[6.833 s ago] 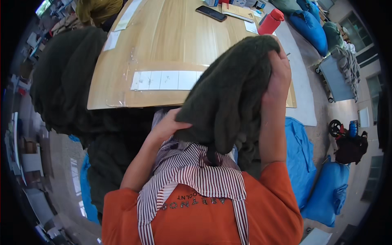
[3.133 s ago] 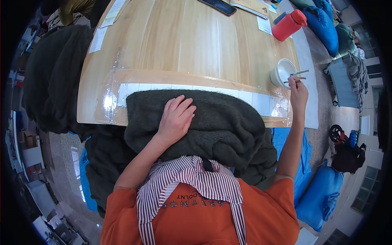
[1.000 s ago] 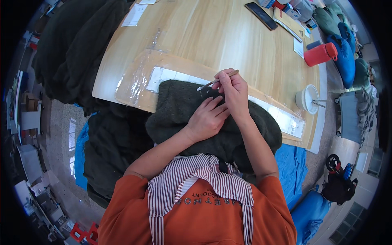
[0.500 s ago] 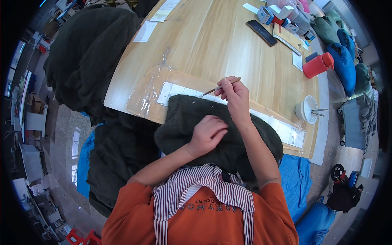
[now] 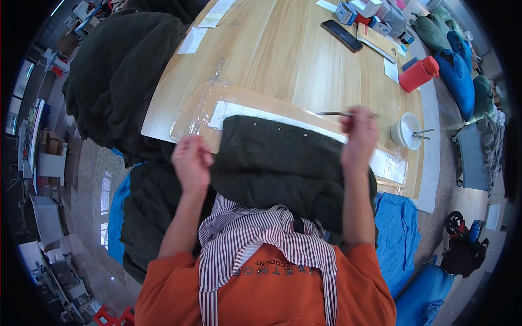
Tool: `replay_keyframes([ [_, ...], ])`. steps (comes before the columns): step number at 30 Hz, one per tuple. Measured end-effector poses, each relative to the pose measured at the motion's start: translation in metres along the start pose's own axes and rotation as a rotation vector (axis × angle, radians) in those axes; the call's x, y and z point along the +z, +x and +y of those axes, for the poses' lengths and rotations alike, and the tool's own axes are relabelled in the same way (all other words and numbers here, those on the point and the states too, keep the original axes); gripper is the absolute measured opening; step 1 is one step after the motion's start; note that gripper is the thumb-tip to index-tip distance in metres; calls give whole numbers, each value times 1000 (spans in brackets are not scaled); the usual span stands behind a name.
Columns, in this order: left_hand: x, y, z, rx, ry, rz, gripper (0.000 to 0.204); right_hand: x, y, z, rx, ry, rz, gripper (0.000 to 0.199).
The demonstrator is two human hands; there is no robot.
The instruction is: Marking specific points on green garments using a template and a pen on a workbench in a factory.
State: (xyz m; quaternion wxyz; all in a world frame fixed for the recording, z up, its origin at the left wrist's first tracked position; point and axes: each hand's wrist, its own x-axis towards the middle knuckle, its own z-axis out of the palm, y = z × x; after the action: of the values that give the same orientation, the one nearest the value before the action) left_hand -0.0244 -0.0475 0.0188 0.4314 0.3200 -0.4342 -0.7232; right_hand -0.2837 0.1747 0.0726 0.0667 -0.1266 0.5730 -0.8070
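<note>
My right hand (image 5: pixel 360 133), blurred by motion, grips a thin brush (image 5: pixel 333 113) that lies almost level above the table's near edge. Below it, a dark green fleece-like cloth (image 5: pixel 272 163) hangs over that edge towards my lap. Along its far edge are several small white marks. A white strip with ruled lines (image 5: pixel 387 164) runs under that edge. My left hand (image 5: pixel 191 163) is raised beside the cloth's left edge, its fingers curled together and slightly smeared. Whether it pinches anything cannot be made out.
At the right of the wooden table (image 5: pixel 272 60) stands a white bowl (image 5: pixel 399 134) with thin sticks in it. Beyond are a red bottle (image 5: pixel 418 74), a phone (image 5: pixel 341 36), a notebook (image 5: pixel 375 42) and small boxes. A large dark cloth heap (image 5: pixel 119 76) fills the left side.
My left hand has lifted off the cloth and moved left past its edge. My right hand has moved right with the brush, away from the cloth's far edge. Another white mark shows there.
</note>
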Motion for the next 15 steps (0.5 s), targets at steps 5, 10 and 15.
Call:
replay_keyframes([
  [5, -172, -3, -20, -150, 288, 463, 19, -166, 25, -49, -324, -495, 513, 30],
  [10, -231, -31, -80, -419, 711, 518, 32, -281, 67, -42, -277, -617, 563, 27],
  [15, -155, -10, -101, -342, 533, 157, 12, -311, 97, -5, -61, -816, 418, 25],
])
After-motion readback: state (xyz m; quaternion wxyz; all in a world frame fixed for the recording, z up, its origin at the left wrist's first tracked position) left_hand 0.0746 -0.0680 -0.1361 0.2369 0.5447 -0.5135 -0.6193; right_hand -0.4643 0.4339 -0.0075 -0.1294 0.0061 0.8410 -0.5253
